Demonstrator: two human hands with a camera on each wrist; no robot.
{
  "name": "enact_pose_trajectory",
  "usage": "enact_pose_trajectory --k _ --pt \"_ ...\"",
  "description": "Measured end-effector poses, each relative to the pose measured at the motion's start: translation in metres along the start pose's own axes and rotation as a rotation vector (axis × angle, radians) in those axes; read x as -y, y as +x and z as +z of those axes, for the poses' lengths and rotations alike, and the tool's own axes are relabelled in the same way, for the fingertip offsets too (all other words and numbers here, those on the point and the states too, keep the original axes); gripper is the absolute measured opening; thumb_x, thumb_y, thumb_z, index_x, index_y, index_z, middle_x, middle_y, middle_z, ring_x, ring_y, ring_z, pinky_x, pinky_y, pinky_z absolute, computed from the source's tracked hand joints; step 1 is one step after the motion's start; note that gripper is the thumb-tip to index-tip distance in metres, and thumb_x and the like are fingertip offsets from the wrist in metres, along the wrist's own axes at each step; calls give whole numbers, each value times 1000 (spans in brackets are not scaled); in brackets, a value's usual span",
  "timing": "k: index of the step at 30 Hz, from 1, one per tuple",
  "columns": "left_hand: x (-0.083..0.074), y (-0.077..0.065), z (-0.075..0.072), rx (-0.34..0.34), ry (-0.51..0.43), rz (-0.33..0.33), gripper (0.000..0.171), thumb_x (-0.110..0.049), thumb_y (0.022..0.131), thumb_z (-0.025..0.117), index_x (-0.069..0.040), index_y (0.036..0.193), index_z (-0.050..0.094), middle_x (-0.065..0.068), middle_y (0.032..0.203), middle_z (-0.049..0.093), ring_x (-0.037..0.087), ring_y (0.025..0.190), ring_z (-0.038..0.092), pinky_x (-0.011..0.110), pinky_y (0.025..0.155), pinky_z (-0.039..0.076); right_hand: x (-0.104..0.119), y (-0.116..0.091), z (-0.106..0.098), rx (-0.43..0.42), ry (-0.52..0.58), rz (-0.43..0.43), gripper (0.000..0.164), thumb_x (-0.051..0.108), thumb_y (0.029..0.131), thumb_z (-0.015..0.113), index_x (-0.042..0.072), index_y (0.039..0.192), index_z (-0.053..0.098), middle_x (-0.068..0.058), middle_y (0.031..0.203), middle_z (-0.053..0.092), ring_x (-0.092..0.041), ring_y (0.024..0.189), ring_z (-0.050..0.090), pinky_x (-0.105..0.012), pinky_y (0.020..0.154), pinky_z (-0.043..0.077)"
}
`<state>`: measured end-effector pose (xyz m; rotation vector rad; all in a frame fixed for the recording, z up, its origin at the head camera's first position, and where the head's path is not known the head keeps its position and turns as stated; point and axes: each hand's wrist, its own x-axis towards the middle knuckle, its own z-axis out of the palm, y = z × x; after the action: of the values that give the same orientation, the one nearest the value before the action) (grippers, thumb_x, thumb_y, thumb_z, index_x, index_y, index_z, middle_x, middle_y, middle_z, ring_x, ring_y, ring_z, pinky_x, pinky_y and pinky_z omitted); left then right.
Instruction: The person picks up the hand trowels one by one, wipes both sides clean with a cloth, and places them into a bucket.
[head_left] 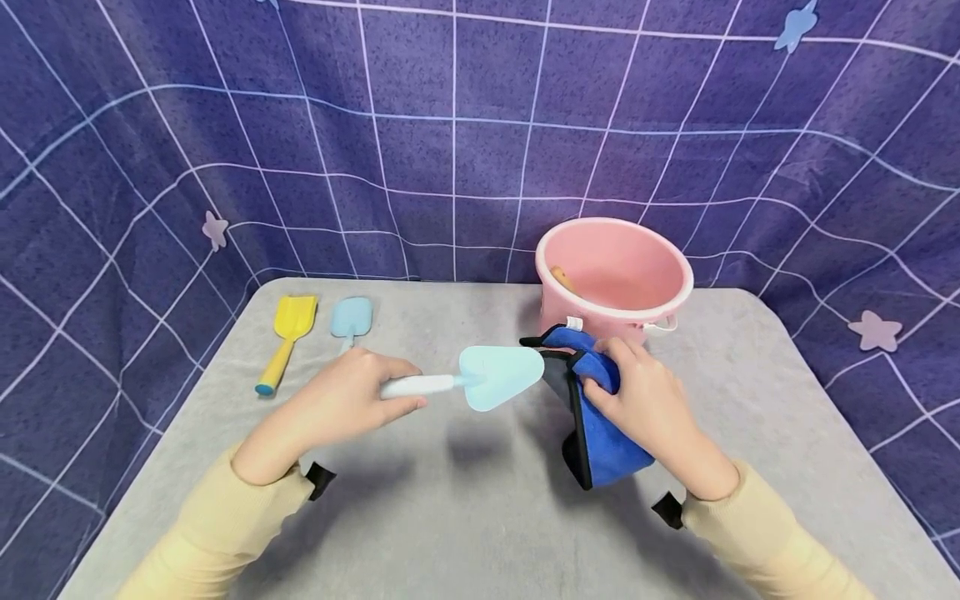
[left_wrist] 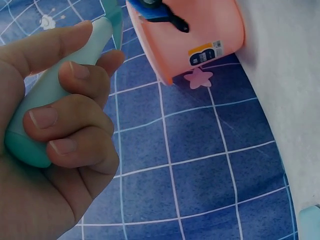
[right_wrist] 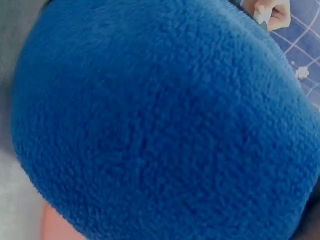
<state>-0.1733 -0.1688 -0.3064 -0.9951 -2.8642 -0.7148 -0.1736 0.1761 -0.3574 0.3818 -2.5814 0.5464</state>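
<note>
My left hand grips a toy trowel by its pale handle. The light blue blade points right, held above the table, and its tip overlaps the cloth's edge in the head view. In the left wrist view the fingers curl round the handle, which has a teal end. A blue fleecy cloth with black edging hangs folded from my right hand, pinched between thumb and fingers. That cloth fills most of the right wrist view and hides the right hand's fingers there.
Behind the cloth stands a pink bucket with a white handle and a tan object inside. At the back left lie a yellow toy shovel and a light blue shovel, partly hidden by my left hand. A blue grid-patterned curtain surrounds the grey table.
</note>
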Motion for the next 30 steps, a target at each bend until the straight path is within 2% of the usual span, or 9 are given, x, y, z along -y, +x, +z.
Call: enact_pose_trajectory --k 7,9,15,20,22,25,30 --pt "-6 5 -3 -78 5 29 12 -25 81 74 -16 89 70 -13 64 54 1 50 42 22 50 39 -14 4 12 45 204 -46 32 21 81 70 8 108 58 -8 96 65 -24 83 61 -44 74 48" --pt "-8 7 -3 -101 4 39 11 -25 81 74 -16 88 70 -13 63 53 1 50 41 22 50 39 -16 4 15 69 274 -21 30 20 83 68 9 109 58 -6 95 65 -22 84 60 -40 76 47" --pt "-15 13 -2 -149 4 54 11 -28 82 72 -18 87 68 -12 63 51 3 53 42 23 52 39 -18 6 25 169 564 160 25 20 91 61 8 112 56 -6 99 62 -15 88 56 -25 78 43" --pt "-21 19 -1 -170 -22 65 12 -28 84 71 -18 88 68 -12 65 51 4 53 43 24 51 39 -17 6 34 216 925 303 22 16 96 52 3 113 52 -2 100 58 -9 90 55 -19 79 43" --pt "-23 22 1 -183 -25 78 11 -28 83 71 -18 88 67 -12 64 51 4 52 42 23 50 39 -16 5 36 233 1070 360 18 17 98 49 6 111 52 2 99 58 -8 90 55 -20 80 43" --pt "-25 27 5 -202 -27 105 10 -27 83 71 -18 86 66 -12 63 49 3 52 42 23 50 38 -16 4 38 251 1222 429 13 19 99 45 15 105 56 8 99 59 -6 92 55 -20 82 43" --pt "-28 34 14 -215 -30 135 11 -27 83 71 -19 85 64 -12 62 47 3 52 42 22 51 39 -9 4 39 266 1437 524 25 18 100 39 26 103 62 12 104 61 -4 100 54 -20 89 42"
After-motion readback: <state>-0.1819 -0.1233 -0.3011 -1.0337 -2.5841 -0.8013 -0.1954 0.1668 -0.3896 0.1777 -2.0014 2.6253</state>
